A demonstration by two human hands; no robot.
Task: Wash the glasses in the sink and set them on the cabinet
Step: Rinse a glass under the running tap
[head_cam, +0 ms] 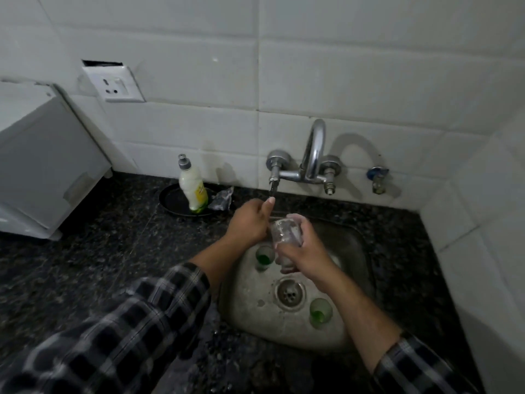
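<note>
Our right hand [304,251] grasps blurred clear glass [284,231] over rear edge of sink [250,308]; left hand [247,223] partly behind it, we cannot tell its grip.

One head-worn wide-angle view; it looks from above the counter's [113,237] front edge, forward and steeply down; close over the sink [255,317], mid-frame; the tiled wall [341,81] fills the top.
</note>
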